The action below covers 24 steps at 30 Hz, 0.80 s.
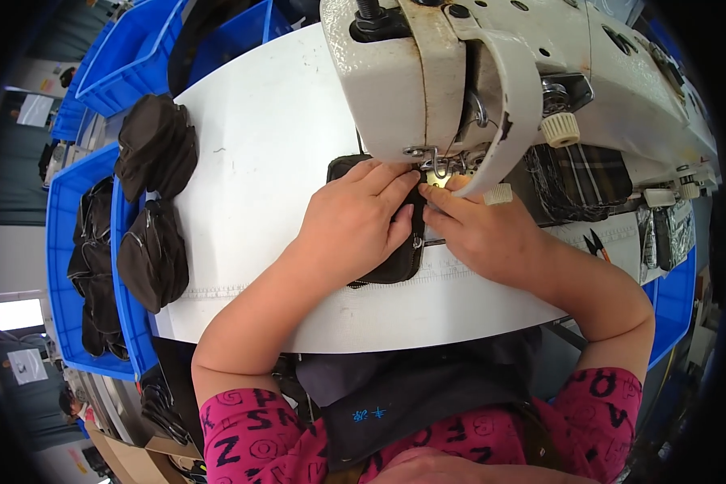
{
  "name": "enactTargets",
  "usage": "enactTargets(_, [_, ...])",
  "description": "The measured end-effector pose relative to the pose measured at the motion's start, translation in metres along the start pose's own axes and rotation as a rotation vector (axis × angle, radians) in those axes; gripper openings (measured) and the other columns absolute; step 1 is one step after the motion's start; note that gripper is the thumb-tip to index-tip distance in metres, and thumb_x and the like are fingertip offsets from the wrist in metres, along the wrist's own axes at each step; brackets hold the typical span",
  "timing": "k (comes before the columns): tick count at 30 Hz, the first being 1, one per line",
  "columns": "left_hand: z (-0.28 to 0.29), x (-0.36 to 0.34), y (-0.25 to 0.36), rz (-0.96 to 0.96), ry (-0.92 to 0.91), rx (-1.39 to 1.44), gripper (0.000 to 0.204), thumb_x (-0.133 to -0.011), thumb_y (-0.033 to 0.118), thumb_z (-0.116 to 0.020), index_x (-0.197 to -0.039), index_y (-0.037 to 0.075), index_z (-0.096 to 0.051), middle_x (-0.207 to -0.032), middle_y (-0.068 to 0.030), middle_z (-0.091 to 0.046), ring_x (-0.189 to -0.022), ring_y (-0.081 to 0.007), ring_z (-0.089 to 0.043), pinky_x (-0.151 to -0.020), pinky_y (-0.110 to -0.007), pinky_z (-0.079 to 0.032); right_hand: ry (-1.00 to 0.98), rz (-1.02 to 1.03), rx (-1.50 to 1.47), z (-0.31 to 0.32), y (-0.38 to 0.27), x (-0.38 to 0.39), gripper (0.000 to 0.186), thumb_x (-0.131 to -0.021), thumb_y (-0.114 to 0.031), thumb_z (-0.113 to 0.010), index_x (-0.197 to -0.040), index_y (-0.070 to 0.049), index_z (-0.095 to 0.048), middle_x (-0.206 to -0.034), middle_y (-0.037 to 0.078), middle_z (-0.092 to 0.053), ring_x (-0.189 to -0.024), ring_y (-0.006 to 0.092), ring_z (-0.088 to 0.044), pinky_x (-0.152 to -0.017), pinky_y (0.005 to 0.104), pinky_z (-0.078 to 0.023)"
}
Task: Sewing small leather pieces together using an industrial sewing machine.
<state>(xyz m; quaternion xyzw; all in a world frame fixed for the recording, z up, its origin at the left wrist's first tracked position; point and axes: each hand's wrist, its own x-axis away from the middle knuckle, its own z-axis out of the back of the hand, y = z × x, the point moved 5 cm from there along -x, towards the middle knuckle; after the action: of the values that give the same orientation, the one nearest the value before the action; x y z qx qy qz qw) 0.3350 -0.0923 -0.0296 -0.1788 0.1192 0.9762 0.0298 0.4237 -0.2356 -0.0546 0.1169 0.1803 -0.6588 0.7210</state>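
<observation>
A black fabric pouch (391, 269) with a zipper along its edge lies on the white sewing table, under the head of a sewing machine (399, 89). My left hand (351, 214) rests flat on the pouch, its fingers stretched toward the needle area and its thumb apart. My right hand (484, 234) is at the pouch's right edge, close beside the presser foot (440, 168). Its fingertips are closed on that edge, partly hidden by the machine's white guard. A small light shines on the fabric there.
Dark pouches (155, 254) sit at the table's left edge, beside a blue bin (60, 323) holding several more. Stacked dark plaid pieces (585, 181) lie right of the machine. Small thread snips (597, 244) are near my right forearm. A ruler strip (218, 291) runs along the table.
</observation>
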Motion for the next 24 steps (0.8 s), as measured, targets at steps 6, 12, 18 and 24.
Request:
enactTargets(6, [-0.001, -0.001, 0.005, 0.054, -0.022, -0.029, 0.033, -0.088, 0.019, -0.071, -0.117, 0.003, -0.074, -0.121, -0.0069, -0.07, -0.112, -0.0232, -0.068, -0.086, -0.034, -0.059, -0.017, -0.015, -0.067, 0.003, 0.004, 0.0, 0.033, -0.08, -0.01, -0.068, -0.112, -0.003, -0.074, -0.124, 0.009, -0.068, -0.104, 0.0248, -0.068, -0.089, 0.0435, -0.051])
enactTargets(12, [-0.002, -0.002, -0.001, 0.078, -0.035, -0.045, 0.035, -0.09, 0.021, -0.07, -0.12, 0.003, -0.074, -0.12, -0.0055, -0.07, -0.111, -0.0234, -0.068, -0.084, -0.036, -0.06, -0.011, -0.02, -0.06, 0.002, 0.01, -0.002, 0.032, -0.078, -0.006, -0.07, -0.109, -0.002, -0.074, -0.126, 0.009, -0.067, -0.103, 0.0272, -0.068, -0.09, 0.0445, -0.052])
enactTargets(18, [0.002, 0.001, -0.01, 0.1, -0.059, 0.041, 0.04, -0.089, 0.028, -0.075, -0.121, 0.005, -0.072, -0.122, -0.0082, -0.068, -0.113, -0.0287, -0.066, -0.086, -0.039, -0.059, 0.051, -0.047, -0.055, 0.003, 0.013, -0.005, 0.035, -0.075, -0.005, -0.072, -0.11, -0.002, -0.074, -0.118, 0.01, -0.07, -0.099, 0.0308, -0.067, -0.086, 0.0422, -0.052])
enactTargets(24, [0.014, 0.007, 0.014, -0.008, -0.213, 0.167, 0.068, -0.073, 0.02, -0.086, -0.133, 0.011, -0.056, -0.136, -0.0121, -0.059, -0.117, -0.0318, -0.063, -0.088, -0.042, -0.059, 0.056, -0.164, -0.047, -0.001, 0.017, 0.003, 0.038, -0.075, -0.008, -0.074, -0.114, -0.008, -0.076, -0.105, 0.007, -0.068, -0.09, 0.0322, -0.064, -0.083, 0.0424, -0.051])
